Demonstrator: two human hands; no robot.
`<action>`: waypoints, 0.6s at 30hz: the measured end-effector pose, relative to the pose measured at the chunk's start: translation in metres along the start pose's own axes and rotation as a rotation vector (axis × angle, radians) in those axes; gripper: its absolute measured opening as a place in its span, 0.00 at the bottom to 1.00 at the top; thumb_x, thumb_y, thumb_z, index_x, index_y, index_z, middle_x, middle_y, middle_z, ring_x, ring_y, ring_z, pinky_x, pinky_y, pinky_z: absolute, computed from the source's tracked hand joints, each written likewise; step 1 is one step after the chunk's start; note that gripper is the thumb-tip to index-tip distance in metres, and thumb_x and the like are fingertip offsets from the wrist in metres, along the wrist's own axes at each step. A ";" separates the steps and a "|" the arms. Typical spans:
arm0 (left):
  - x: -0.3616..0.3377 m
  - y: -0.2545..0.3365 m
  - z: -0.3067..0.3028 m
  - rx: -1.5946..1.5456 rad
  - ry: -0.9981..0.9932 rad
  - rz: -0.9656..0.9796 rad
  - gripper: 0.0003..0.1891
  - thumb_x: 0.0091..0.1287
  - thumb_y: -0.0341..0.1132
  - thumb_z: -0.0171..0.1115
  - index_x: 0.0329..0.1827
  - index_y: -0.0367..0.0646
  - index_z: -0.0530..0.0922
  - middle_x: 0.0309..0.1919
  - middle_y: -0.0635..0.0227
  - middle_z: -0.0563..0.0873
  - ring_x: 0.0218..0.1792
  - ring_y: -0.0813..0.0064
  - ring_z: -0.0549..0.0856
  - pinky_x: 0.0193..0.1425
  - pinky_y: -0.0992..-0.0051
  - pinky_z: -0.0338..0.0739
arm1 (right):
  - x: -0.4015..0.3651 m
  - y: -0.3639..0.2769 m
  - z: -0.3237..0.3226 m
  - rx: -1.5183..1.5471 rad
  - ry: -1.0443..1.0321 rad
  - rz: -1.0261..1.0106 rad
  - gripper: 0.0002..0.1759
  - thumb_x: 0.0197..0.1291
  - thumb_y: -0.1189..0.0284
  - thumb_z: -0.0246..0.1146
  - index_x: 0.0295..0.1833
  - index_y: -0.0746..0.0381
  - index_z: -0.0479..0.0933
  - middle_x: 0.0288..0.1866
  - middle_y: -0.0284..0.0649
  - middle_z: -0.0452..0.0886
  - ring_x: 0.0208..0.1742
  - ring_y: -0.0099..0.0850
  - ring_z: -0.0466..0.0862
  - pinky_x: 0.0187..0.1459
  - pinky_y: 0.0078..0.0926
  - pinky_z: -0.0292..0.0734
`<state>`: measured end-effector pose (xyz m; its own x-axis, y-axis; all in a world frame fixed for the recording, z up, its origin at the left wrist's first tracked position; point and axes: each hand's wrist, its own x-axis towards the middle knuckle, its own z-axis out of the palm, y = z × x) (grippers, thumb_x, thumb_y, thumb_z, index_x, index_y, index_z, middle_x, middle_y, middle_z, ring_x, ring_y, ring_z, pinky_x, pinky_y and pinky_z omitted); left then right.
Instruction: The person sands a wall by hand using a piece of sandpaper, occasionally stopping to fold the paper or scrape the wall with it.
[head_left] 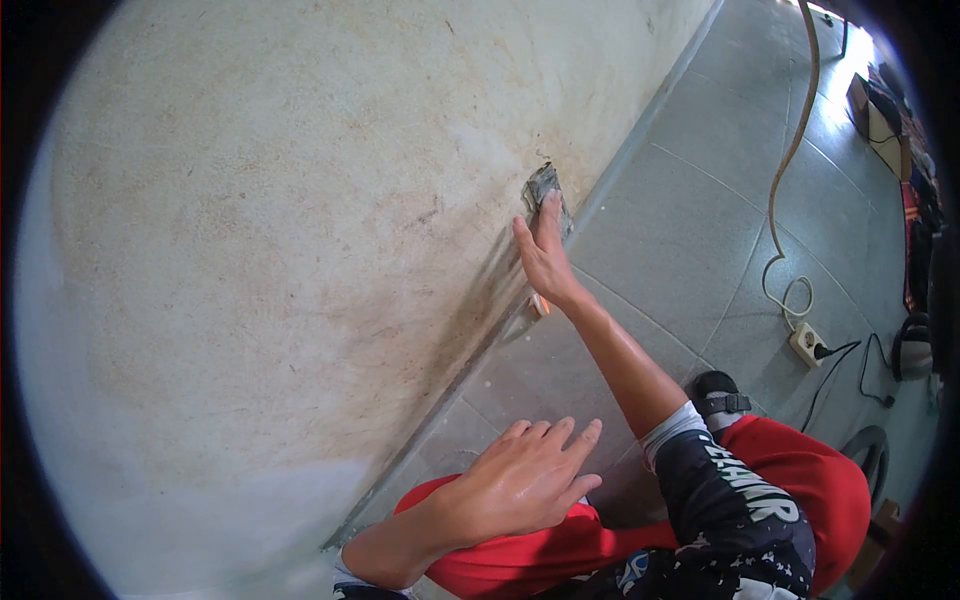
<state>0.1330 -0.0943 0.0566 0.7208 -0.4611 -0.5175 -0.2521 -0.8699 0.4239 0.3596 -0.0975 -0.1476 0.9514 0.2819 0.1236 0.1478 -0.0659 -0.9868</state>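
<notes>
My right hand reaches to the foot of the wall, fingers stretched out and thumb apart. Under its fingertips is a crumpled dark grey sheet, worn-looking like used sandpaper, pressed flat against the wall just above the floor edge. My left hand hovers over my bent leg in red trousers, its back turned up, fingers loosely apart and nothing in them. A small orange and white object lies by the wall below my right wrist.
Grey floor tiles run along the wall. A cable leads to a white socket block with a black plug in it. Near my foot in a black sandal, black cords lie loose. A box and dark cloths stand at far right.
</notes>
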 end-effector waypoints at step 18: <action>0.001 0.000 0.004 -0.016 -0.025 -0.006 0.32 0.78 0.49 0.52 0.75 0.31 0.66 0.62 0.40 0.78 0.63 0.45 0.79 0.70 0.55 0.69 | 0.003 -0.007 0.001 -0.033 -0.002 0.021 0.51 0.78 0.49 0.48 0.81 0.78 0.31 0.86 0.64 0.29 0.87 0.51 0.29 0.84 0.41 0.27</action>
<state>0.1315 -0.0960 0.0532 0.7056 -0.4604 -0.5386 -0.2377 -0.8699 0.4323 0.3607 -0.0952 -0.1405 0.9538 0.2825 0.1026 0.1365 -0.1030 -0.9853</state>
